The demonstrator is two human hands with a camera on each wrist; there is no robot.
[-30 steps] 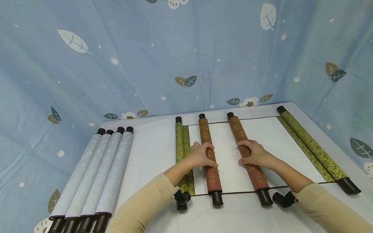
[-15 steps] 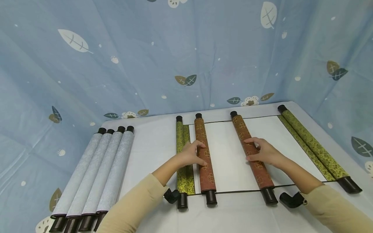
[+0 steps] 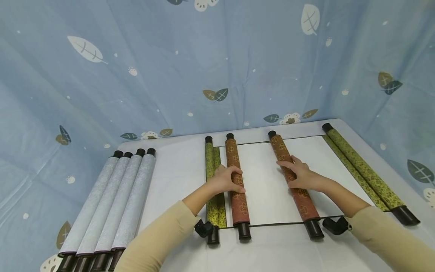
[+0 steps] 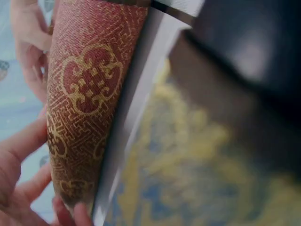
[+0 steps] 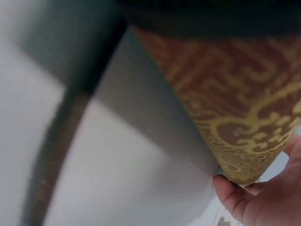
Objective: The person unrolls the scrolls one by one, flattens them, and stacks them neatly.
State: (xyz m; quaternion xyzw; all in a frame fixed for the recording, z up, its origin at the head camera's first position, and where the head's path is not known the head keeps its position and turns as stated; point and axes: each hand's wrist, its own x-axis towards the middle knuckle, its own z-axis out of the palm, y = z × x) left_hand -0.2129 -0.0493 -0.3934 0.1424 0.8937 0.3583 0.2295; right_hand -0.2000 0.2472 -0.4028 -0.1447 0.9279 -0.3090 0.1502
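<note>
In the head view my left hand (image 3: 224,180) grips a red-brown scroll roller (image 3: 240,206) with gold flower patterns and dark end knobs, thumb on the near side and fingers over the far side. My right hand (image 3: 304,176) holds a matching red-brown scroll roller (image 3: 304,204) round its middle. White paper (image 3: 259,181) with a dark edge lies between the two rollers. Close up, gold medallions cover the left roller (image 4: 89,80) in the left wrist view, where fingers (image 4: 28,141) reach its side. The right wrist view shows the thumb (image 5: 230,193) beneath the right roller (image 5: 235,94).
A green patterned scroll roller (image 3: 209,181) lies just left of the left hand, and another green roller (image 3: 365,168) lies far right. Several pale blue rolled scrolls (image 3: 130,196) sit side by side at the left. A blue leaf-print curtain (image 3: 153,75) stands behind the white table (image 3: 176,166).
The left roller has moved left and the right roller right, both with their hands, widening the white gap. In the last half second the right hand's fingers shift further over its roller.
</note>
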